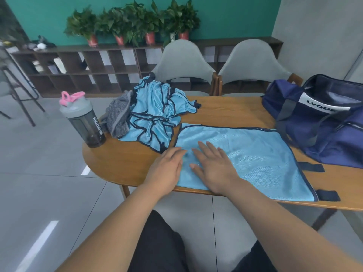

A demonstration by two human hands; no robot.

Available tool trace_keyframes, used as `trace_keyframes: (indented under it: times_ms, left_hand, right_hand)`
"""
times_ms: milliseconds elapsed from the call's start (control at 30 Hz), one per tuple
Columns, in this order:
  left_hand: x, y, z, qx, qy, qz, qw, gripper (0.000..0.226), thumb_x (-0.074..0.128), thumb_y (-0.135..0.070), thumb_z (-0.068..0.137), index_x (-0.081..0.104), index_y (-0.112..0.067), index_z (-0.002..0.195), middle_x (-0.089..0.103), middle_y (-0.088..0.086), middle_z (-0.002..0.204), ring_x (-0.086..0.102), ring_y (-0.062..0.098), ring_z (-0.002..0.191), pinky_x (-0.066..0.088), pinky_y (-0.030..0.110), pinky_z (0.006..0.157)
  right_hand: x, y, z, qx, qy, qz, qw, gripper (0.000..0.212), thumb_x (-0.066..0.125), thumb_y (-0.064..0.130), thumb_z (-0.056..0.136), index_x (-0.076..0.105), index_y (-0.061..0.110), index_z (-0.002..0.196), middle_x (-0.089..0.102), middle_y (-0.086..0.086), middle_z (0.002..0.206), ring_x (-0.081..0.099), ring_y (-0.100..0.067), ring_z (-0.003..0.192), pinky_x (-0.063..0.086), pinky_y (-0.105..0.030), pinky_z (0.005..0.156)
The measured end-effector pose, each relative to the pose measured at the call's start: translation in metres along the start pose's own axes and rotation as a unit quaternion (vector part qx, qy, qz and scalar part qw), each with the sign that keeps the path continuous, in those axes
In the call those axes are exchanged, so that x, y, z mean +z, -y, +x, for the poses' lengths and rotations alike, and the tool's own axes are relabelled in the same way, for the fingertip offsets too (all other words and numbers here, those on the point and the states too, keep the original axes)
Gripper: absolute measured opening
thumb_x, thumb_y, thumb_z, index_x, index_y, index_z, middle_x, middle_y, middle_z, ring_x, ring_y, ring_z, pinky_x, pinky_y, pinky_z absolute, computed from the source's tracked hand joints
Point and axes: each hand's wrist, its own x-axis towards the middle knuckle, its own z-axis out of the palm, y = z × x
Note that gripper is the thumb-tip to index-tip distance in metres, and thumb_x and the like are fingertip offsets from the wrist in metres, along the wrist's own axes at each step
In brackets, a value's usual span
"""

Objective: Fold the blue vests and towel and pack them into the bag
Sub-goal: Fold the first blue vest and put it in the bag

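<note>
A light blue vest (255, 156) with dark navy trim lies flat on the wooden table (231, 110), its two navy straps sticking out at the right edge. My left hand (167, 169) rests flat at the vest's left edge, fingers straight. Beside it, my right hand (214, 167) presses palm-down on the vest's left part. Behind them a crumpled heap of blue vests (155, 112) sits at the table's left. A grey towel (119, 116) lies bunched against that heap. The navy bag (324, 122) stands open at the right end.
A grey shaker bottle (84, 120) with a pink lid stands at the table's left end. Two grey chairs (184, 67) are pushed in at the far side. A dark shelf unit (84, 69) with potted plants runs along the back wall.
</note>
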Motion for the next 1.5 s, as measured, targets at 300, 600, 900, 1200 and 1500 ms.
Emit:
trace_keyframes:
  times_ms: [300, 600, 900, 1200, 1500]
  left_hand:
    - [-0.034, 0.059, -0.039, -0.063, -0.033, -0.058, 0.996, 0.021, 0.069, -0.037, 0.099, 0.074, -0.028, 0.117, 0.058, -0.016, 0.1, 0.049, 0.003, 0.092, 0.046, 0.03, 0.083]
    - [-0.051, 0.053, -0.029, -0.174, -0.078, -0.24, 0.952, 0.012, 0.072, -0.022, 0.099, 0.075, -0.029, 0.108, 0.068, -0.017, 0.088, 0.063, 0.001, 0.087, 0.048, 0.017, 0.082]
    - [-0.066, 0.049, -0.024, -0.313, -0.096, -0.522, 0.788, 0.03, 0.078, -0.012, 0.094, 0.075, -0.028, 0.119, 0.069, 0.001, 0.095, 0.068, 0.017, 0.096, 0.053, 0.038, 0.095]
    - [-0.056, -0.011, 0.018, -0.172, -0.154, -0.126, 0.965, 0.032, 0.055, -0.01, 0.1, 0.066, -0.025, 0.127, 0.059, -0.007, 0.12, 0.059, 0.008, 0.106, 0.047, 0.024, 0.091]
    - [0.022, -0.042, 0.059, -0.089, 0.154, 0.05, 0.983, 0.067, 0.024, -0.056, 0.11, 0.014, -0.024, 0.168, 0.004, 0.001, 0.177, 0.0, 0.02, 0.162, 0.004, 0.041, 0.131]
  right_hand:
    - [0.02, -0.003, 0.01, -0.003, 0.018, -0.012, 1.0, 0.072, 0.013, 0.07, 0.102, 0.009, 0.037, 0.166, -0.006, 0.008, 0.175, -0.01, -0.017, 0.161, -0.002, -0.043, 0.13]
    - [0.023, -0.003, 0.012, 0.003, 0.016, -0.009, 1.0, 0.072, 0.012, 0.071, 0.102, 0.009, 0.039, 0.166, -0.005, 0.008, 0.175, -0.009, -0.016, 0.161, -0.002, -0.042, 0.13]
    - [0.023, -0.004, 0.012, 0.002, 0.009, -0.001, 1.0, 0.072, 0.013, 0.072, 0.102, 0.012, 0.038, 0.166, -0.001, 0.008, 0.175, -0.007, -0.016, 0.161, -0.002, -0.041, 0.13]
    - [0.023, -0.001, 0.011, -0.002, 0.005, 0.016, 1.0, 0.068, 0.019, 0.066, 0.105, 0.014, 0.036, 0.166, 0.0, 0.007, 0.175, -0.006, -0.018, 0.161, -0.002, -0.043, 0.13]
    - [0.013, -0.063, 0.001, 0.078, -0.057, 0.08, 0.992, 0.063, 0.04, 0.052, 0.107, 0.033, 0.023, 0.162, 0.017, -0.006, 0.173, 0.011, -0.025, 0.16, 0.014, -0.043, 0.129]
